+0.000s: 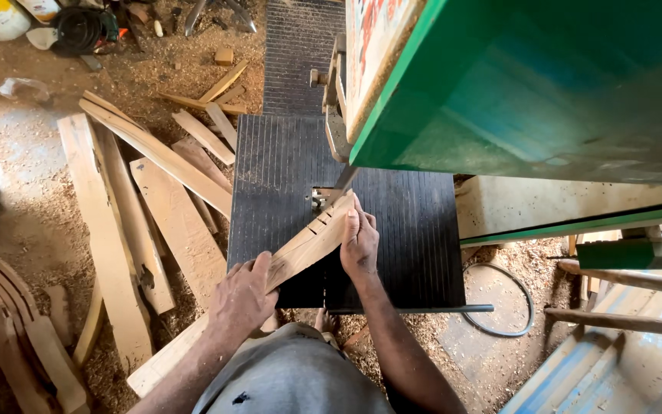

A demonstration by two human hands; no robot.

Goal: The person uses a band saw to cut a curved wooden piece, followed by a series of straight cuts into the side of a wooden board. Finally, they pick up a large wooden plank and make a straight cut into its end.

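The green band saw housing (530, 84) hides most of the blade (344, 182); the cut is hard to make out. The left hand (243, 295) grips the curved wooden plank (300, 253) lying on the black ribbed saw table (408, 230). The right hand (359, 241) presses its far end, fingers curled, beside the blade.

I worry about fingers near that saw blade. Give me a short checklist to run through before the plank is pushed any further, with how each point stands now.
1. Left hand grips the plank well back from the blade: ok.
2. Right hand clear of the blade: not ok, its fingertips lie at the plank's end, right by the blade.
3. Plank flat on the black saw table: ok.
4. Blade running or stopped: cannot tell.
5. Footing: not ok, loose boards and sawdust on the floor.
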